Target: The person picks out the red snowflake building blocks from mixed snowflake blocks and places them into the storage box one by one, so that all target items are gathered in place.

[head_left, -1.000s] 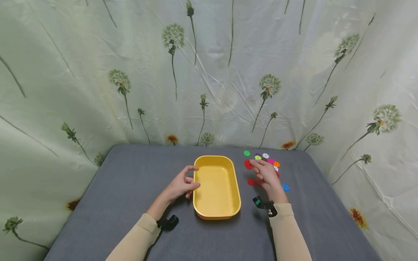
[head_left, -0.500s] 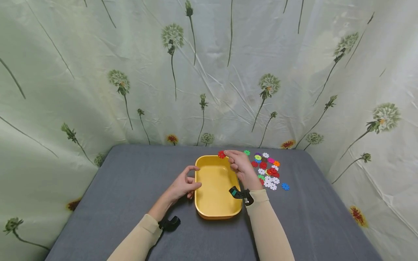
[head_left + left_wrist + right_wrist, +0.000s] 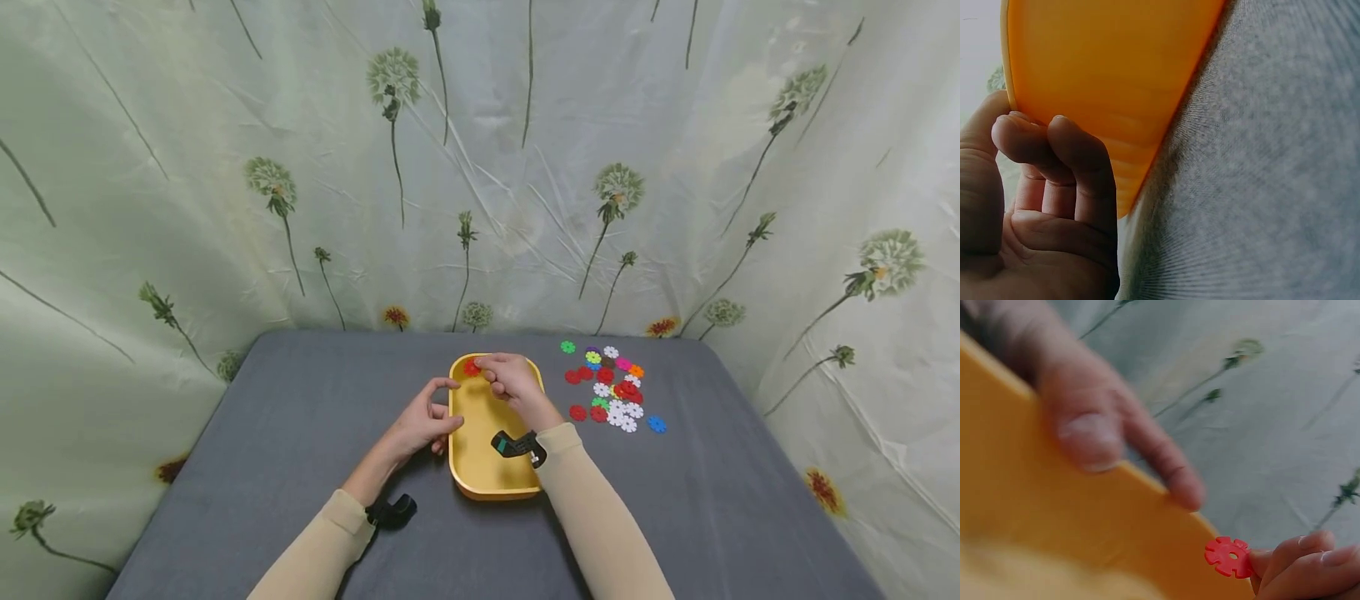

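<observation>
A yellow rectangular tub (image 3: pixel 474 462) stands on the grey-covered table. My left hand (image 3: pixel 414 427) grips its left rim, thumb and index fingertip over the edge; in the left wrist view the other fingers curl against the tub's outer wall (image 3: pixel 1110 56). Between the thumb and index finger of my right hand (image 3: pixel 516 385) is a red notched plastic disc (image 3: pixel 1227 556), pinched by its edge. That hand hovers over the far part of the tub, so the disc (image 3: pixel 471 367) appears just inside the far left corner. My right hand and forearm hide part of the tub's floor.
Right of the tub lies a loose group of flower-shaped discs (image 3: pixel 617 408) in red, white, green and other colours, some overlapping. A blue disc (image 3: pixel 657 424) lies apart at the near right. A dandelion-patterned curtain (image 3: pixel 510 183) hangs behind the table.
My right hand has picked up the red disc from the group and carried it left, over the tub's right rim to its far left corner. My left hand stays at the left rim.
</observation>
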`<state>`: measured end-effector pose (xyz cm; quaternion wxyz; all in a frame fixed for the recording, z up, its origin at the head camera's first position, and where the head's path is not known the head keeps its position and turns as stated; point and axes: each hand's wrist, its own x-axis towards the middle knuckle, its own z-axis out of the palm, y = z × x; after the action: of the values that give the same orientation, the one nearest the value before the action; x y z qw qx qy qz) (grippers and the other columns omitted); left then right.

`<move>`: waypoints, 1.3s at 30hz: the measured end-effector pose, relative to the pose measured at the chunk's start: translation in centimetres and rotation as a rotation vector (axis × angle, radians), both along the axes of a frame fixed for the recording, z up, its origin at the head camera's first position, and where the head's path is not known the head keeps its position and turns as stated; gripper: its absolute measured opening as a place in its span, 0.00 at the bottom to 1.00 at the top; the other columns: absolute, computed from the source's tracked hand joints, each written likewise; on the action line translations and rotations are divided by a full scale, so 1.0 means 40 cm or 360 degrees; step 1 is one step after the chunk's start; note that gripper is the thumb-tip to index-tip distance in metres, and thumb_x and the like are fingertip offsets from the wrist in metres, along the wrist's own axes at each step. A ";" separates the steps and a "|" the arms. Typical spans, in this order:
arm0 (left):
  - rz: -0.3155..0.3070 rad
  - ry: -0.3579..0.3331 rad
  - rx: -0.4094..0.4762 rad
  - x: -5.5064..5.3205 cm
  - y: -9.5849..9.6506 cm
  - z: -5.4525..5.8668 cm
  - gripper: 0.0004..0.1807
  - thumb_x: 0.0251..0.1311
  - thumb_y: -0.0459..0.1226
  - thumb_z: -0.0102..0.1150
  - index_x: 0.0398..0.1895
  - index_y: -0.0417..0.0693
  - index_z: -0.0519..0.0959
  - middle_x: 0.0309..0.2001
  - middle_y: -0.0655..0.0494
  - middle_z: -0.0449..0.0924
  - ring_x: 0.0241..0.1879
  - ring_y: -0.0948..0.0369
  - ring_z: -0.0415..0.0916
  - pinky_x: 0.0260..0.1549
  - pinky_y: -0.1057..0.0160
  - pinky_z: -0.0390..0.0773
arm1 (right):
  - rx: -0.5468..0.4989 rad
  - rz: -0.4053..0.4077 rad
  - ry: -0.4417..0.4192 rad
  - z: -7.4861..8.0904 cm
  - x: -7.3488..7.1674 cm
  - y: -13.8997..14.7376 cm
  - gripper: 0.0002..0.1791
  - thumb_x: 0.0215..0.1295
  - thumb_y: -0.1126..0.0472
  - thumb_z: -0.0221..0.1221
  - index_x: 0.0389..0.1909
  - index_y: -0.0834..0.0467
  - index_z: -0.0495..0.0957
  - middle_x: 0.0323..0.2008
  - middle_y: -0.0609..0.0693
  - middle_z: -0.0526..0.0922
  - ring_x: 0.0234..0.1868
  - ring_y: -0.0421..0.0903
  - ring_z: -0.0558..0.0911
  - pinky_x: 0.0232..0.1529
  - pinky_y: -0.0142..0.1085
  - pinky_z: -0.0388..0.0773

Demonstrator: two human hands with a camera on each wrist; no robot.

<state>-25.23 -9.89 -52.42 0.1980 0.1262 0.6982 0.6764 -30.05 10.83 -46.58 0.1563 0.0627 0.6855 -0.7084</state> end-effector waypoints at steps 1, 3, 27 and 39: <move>0.0007 0.0000 -0.0002 -0.001 0.000 0.001 0.36 0.69 0.32 0.65 0.75 0.46 0.57 0.19 0.61 0.74 0.13 0.62 0.69 0.18 0.65 0.75 | 0.0027 0.0013 -0.0005 -0.002 0.000 -0.005 0.09 0.77 0.60 0.61 0.45 0.64 0.82 0.18 0.43 0.69 0.13 0.34 0.61 0.18 0.27 0.56; 0.0019 0.0005 -0.0013 -0.004 0.000 0.002 0.36 0.69 0.32 0.65 0.74 0.46 0.58 0.19 0.61 0.74 0.13 0.62 0.69 0.18 0.65 0.76 | 0.0084 0.0032 -0.0009 -0.009 -0.001 -0.013 0.08 0.77 0.60 0.61 0.40 0.62 0.82 0.19 0.44 0.69 0.14 0.34 0.62 0.19 0.27 0.56; 0.0009 -0.0005 0.0024 -0.003 -0.003 0.004 0.37 0.66 0.28 0.62 0.75 0.45 0.57 0.18 0.59 0.73 0.12 0.62 0.69 0.17 0.64 0.78 | 0.0389 0.0012 -0.0097 -0.070 0.010 -0.046 0.06 0.78 0.62 0.61 0.44 0.62 0.82 0.20 0.45 0.72 0.17 0.36 0.64 0.20 0.28 0.59; 0.0000 0.0005 0.0015 0.001 0.001 0.005 0.36 0.66 0.28 0.61 0.74 0.45 0.57 0.17 0.60 0.73 0.12 0.62 0.69 0.18 0.64 0.77 | 0.0541 -0.0140 -0.0031 -0.093 0.015 -0.063 0.05 0.76 0.62 0.63 0.42 0.61 0.83 0.19 0.45 0.74 0.16 0.36 0.67 0.18 0.27 0.63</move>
<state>-25.19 -9.84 -52.22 0.1963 0.1281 0.6953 0.6795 -29.46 8.32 -50.29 0.1189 0.1249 0.7904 -0.5878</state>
